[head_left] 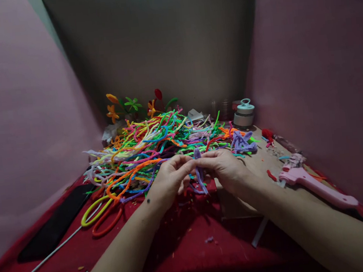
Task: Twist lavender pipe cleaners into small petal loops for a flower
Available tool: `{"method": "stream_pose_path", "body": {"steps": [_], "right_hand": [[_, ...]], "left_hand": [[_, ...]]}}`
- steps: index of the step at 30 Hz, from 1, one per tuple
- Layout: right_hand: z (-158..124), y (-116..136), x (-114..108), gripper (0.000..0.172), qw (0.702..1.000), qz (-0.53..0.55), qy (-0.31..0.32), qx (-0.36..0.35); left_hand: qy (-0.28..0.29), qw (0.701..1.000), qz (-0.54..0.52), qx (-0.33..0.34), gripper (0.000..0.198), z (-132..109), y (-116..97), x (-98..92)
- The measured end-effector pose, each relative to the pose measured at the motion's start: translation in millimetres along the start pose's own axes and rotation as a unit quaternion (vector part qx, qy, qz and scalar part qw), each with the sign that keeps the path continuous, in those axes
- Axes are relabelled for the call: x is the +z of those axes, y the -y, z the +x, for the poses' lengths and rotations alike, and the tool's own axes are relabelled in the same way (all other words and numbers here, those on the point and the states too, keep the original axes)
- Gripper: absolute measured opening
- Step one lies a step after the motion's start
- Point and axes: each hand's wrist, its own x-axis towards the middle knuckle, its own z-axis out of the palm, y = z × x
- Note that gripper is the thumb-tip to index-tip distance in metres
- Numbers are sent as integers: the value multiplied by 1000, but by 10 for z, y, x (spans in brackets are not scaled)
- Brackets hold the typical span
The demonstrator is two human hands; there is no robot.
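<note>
Between my two hands, a purple pipe cleaner point(200, 177) stands roughly upright, its top bent over into a narrow loop. The thumb and fingers of my left hand point(174, 175) pinch it from the left. From the other side my right hand point(222, 166) closes on it too, with the fingertips of both hands nearly meeting. Its lower ends hang free over the red cloth. Right behind the hands lies a large tangled pile of colourful pipe cleaners point(156, 143). A bunch of bent purple pipe cleaners point(243, 141) rests beyond my right hand.
At the right lies a pink glue gun point(316, 186) on a cardboard sheet point(262, 166). Yellow- and red-handled scissors point(108, 221) lie left, near a white cable point(45, 259) and a black flat object point(57, 222). Pipe-cleaner flowers point(132, 103) and a lidded jar point(244, 114) stand at the back.
</note>
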Motion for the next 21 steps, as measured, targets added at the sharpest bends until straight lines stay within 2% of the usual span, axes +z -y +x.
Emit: {"method": "stream_pose_path", "body": {"steps": [2, 4, 7, 13, 19, 21], "right_hand": [[28, -12, -22, 19, 999, 21, -30, -16], [48, -26, -41, 20, 998, 28, -44, -33], [67, -38, -57, 22, 996, 43, -52, -51], [112, -58, -105, 22, 994, 76, -71, -32], [167, -72, -164, 19, 991, 100, -68, -57], [169, -51, -165, 20, 991, 111, -59, -53]], "left_hand": [[73, 995, -32, -60, 26, 1, 34, -12], [113, 989, -39, -86, 24, -5, 44, -4], [118, 989, 1, -90, 20, -22, 6, 42], [128, 986, 90, -53, 21, -71, -76, 129], [184, 973, 95, -98, 19, -123, -107, 20], [143, 981, 110, -64, 21, -119, -112, -38]]}}
